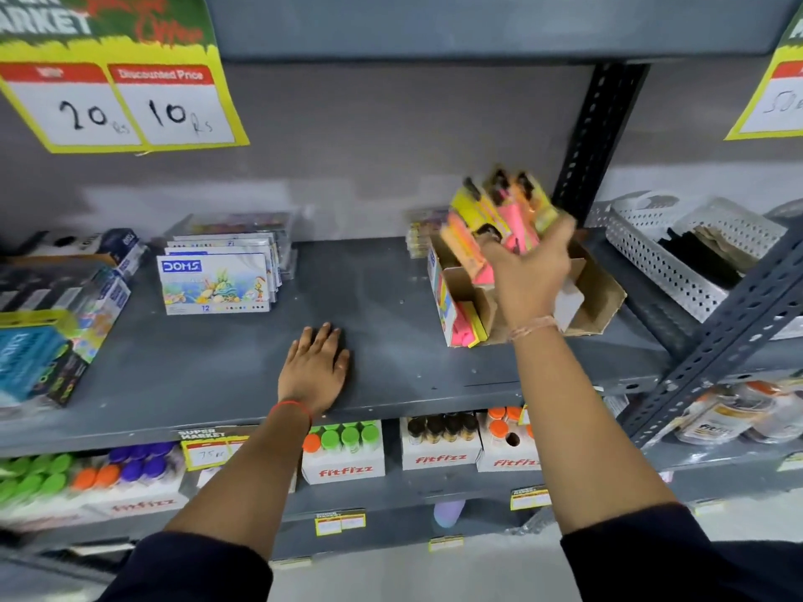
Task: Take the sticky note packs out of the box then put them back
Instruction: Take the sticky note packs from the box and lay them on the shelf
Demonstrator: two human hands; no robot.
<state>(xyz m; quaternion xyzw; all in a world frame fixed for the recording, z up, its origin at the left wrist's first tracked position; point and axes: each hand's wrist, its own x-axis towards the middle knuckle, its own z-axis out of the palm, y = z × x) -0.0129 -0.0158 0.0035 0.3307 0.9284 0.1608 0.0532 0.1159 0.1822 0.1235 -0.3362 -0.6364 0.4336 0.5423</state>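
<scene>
My right hand [532,271] grips a fan of several sticky note packs [499,215], pink, yellow and orange, blurred, raised above the open cardboard box [599,293] on the grey shelf [382,297]. More pink and yellow packs [465,332] stand inside the box at its front left corner. My left hand [315,362] lies flat, palm down, on the shelf near its front edge, well left of the box, holding nothing.
DOMS colour boxes [217,282] stand at the shelf's left, with more packaged stationery [52,323] at the far left. A perforated metal basket [682,258] sits right of a dark upright post [599,136]. Fitfizz bottle cartons [343,454] fill the shelf below.
</scene>
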